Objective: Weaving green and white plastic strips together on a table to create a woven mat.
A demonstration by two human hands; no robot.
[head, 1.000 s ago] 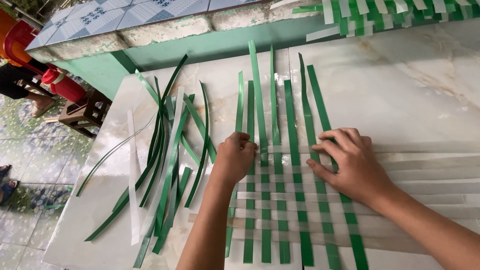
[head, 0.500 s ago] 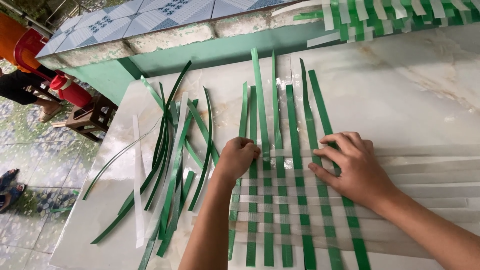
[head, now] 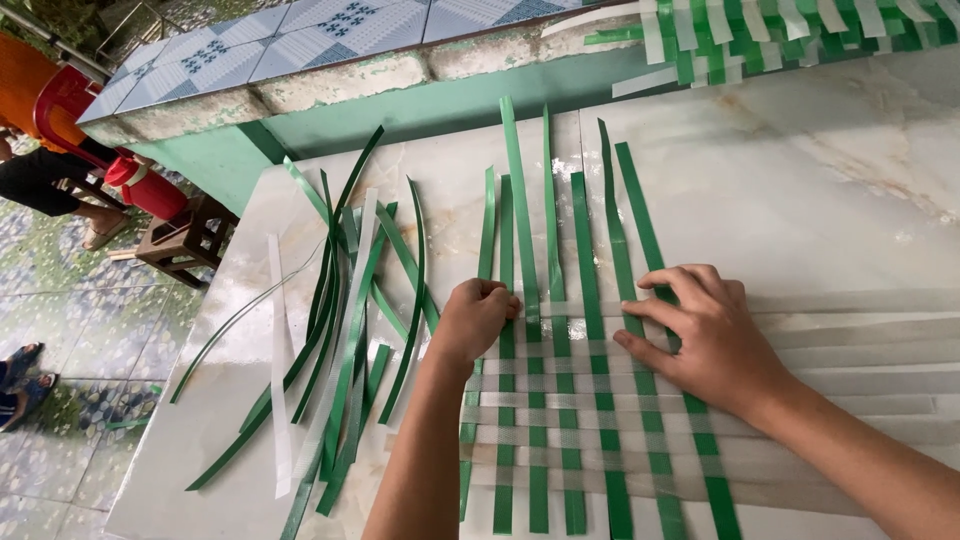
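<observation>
The left hand's [head: 478,318] grip was curled, pinching a green strip [head: 506,300] at the woven mat's [head: 580,420] left edge; the right hand [head: 708,338] was spread flat, pressed on the weave, strips running lengthwise away on the marble surface [head: 820,190].

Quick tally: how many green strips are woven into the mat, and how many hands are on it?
green strips in the mat: 7
Hands on it, left hand and right hand: 2
Total: 9

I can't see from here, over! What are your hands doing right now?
Left hand pinching at woven mat edge. Right hand flat, pressing strips down. Loose green strips piled left, apart from mat.
</observation>
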